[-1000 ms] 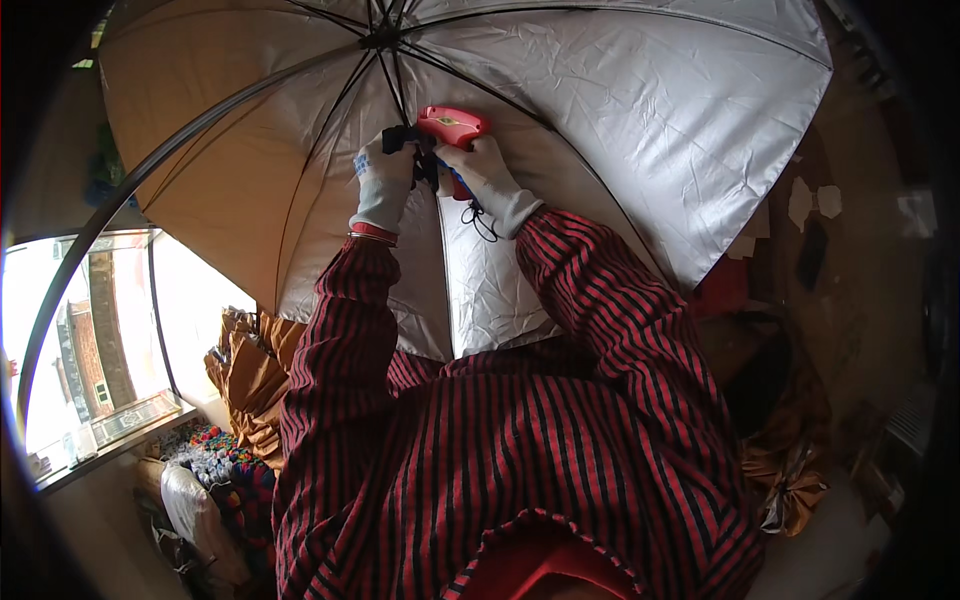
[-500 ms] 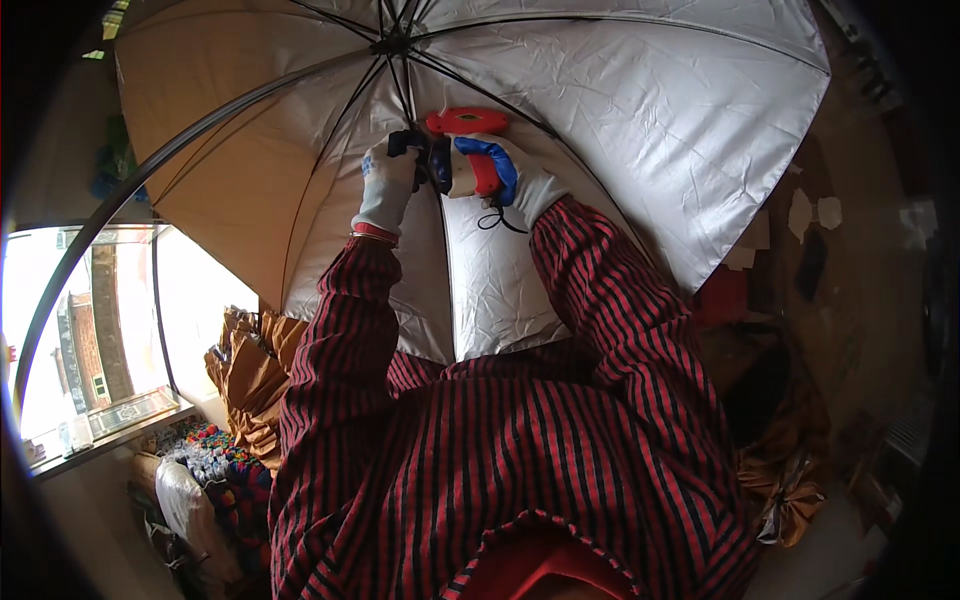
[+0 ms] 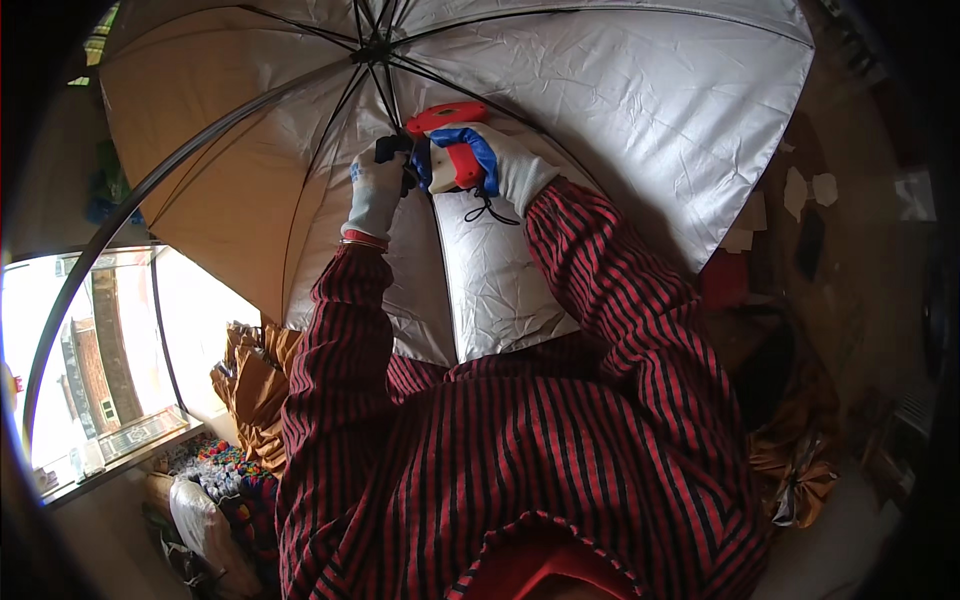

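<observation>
An open umbrella [image 3: 640,120] with a silvery lining fills the upper view, its inside facing me. Its dark ribs meet at a black hub [image 3: 371,52]. My left hand [image 3: 376,190], in a white glove with dark fingertips, is closed at a rib [image 3: 438,250] below the hub; its fingers hide the exact grip. My right hand [image 3: 510,165], in a white and blue glove, wraps round a red and white hand-held device [image 3: 464,166] with a black cord loop. The device's left end is close to the left fingertips; whether they touch is hidden.
At left is a bright window [image 3: 130,350] behind a curved dark rib. Crumpled brown wrapping [image 3: 255,390] and a multicoloured woolly pile [image 3: 225,470] lie below it, beside a plastic-wrapped bundle [image 3: 205,525]. More brown wrapping [image 3: 800,480] is at lower right.
Both hands, the device and the umbrella's hub sit slightly farther left in the picture. The device's red top is tilted more, with its right end higher. Both hands keep their grip.
</observation>
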Tool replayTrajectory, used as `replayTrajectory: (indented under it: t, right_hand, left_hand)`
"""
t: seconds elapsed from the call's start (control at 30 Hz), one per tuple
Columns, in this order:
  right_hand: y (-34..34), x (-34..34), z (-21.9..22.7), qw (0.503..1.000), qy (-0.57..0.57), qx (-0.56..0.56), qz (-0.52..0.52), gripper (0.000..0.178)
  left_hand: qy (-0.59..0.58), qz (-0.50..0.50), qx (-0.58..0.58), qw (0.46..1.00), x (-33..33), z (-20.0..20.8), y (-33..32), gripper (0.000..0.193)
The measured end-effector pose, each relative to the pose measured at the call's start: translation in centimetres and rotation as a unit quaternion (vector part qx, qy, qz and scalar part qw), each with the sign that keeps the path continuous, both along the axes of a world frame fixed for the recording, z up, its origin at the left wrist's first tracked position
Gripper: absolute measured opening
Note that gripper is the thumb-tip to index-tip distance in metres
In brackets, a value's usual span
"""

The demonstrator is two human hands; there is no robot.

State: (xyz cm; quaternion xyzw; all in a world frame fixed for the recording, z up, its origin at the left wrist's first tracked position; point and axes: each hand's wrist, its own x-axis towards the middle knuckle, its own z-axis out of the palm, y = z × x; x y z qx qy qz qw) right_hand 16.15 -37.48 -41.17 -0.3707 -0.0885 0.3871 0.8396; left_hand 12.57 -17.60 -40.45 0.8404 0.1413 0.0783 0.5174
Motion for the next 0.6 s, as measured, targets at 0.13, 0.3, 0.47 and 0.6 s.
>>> replayTrajectory:
  t: [0.13, 0.3, 0.47, 0.6]
  right_hand:
    - [1.1, 0.5, -1.9, 0.912, -0.397, -0.039, -0.098, 0.019]
    - [2.2, 2.2, -3.2, 0.996, -0.082, 0.006, 0.031, 0.021]
    - [1.9, 1.2, -2.4, 0.993, 0.077, 0.074, 0.058, 0.027]
    - [0.5, -0.6, -2.0, 0.98, 0.129, 0.149, 0.033, 0.031]
  left_hand:
    - [0.005, -0.01, -0.001, 1.0, -0.8, 1.2, -1.2, 0.015]
    - [-0.011, -0.028, 0.037, 0.999, -0.8, 1.2, -2.6, 0.016]
    - [-0.032, -0.032, 0.18, 0.983, 0.4, -0.6, 2.1, 0.021]
    - [-0.106, -0.088, 0.345, 0.928, 3.0, 2.9, 4.4, 0.023]
